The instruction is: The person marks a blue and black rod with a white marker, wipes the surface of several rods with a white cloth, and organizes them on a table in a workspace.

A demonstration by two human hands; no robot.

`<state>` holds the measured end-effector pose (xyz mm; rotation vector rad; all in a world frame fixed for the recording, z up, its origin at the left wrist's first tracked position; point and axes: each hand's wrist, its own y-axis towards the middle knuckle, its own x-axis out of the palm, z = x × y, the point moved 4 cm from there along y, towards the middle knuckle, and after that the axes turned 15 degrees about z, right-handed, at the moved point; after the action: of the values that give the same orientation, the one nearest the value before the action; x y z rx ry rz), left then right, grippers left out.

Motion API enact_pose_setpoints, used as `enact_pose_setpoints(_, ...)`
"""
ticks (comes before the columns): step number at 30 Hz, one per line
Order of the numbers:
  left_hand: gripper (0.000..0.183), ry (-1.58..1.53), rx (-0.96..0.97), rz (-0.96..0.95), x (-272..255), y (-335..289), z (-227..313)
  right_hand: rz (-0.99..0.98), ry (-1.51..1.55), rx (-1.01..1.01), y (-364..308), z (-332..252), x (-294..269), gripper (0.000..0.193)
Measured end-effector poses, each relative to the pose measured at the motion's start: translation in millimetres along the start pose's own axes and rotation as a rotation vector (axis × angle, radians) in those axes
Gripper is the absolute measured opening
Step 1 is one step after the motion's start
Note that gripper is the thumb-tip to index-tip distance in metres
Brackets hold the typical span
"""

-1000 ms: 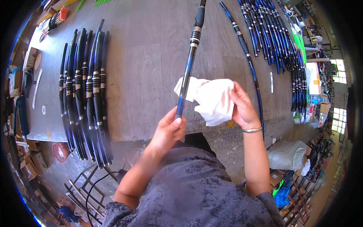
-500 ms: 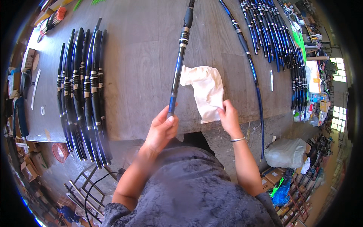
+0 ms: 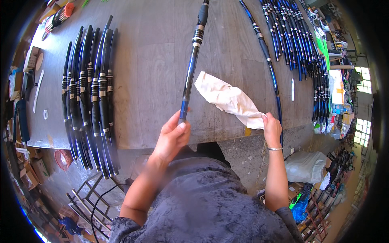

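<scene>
My left hand (image 3: 173,135) is closed round the near, blue end of a fishing rod (image 3: 190,77). The dark rod points away from me over the table, its reel seat with silver and black rings near the far end, which runs out of the picture. In my right hand (image 3: 272,130) is pinched one corner of a white cloth (image 3: 231,97). The cloth stretches from those fingers toward the rod, apart from it. Just right of my right hand lies another blue and black rod (image 3: 269,60), its near end partly hidden behind my hand and wrist.
A row of rods (image 3: 95,89) lies at the left, overhanging the near edge. More rods (image 3: 289,36) are grouped at the far right of the grey table (image 3: 150,81). A tape ring (image 3: 45,114) is at the left. A red basket (image 3: 63,159) and a metal frame (image 3: 91,190) stand below.
My right hand has moved right, drawing the white cloth out into a longer, slanted shape away from the rod. My left hand keeps its hold on the rod, almost still.
</scene>
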<state>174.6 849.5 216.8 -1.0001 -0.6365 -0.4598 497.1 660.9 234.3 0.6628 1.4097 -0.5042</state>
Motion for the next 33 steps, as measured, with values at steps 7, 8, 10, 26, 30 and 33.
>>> enact_pose_setpoints(7,0.054,-0.015,-0.023,-0.016,4,1,-5,-0.117,-0.036,-0.056,2,7,-12,0.051)
enact_pose_setpoints(8,0.054,-0.012,-0.025,-0.016,6,2,-5,-0.034,0.026,-0.109,10,-5,-15,0.052)
enact_pose_setpoints(10,0.054,-0.005,-0.03,-0.013,8,3,-7,0.13,0.15,-0.215,27,-39,-23,0.055)
enact_pose_setpoints(26,0.052,0.012,-0.046,-0.03,14,6,-5,-0.141,1.405,0.59,83,-110,-14,0.018)
enact_pose_setpoints(30,0.05,-0.019,-0.049,-0.025,11,11,-5,-0.154,1.359,0.628,83,-76,42,0.024)
enact_pose_setpoints(33,0.051,-0.011,-0.044,-0.007,0,14,-5,0.018,0.93,0.417,83,-60,39,0.035)
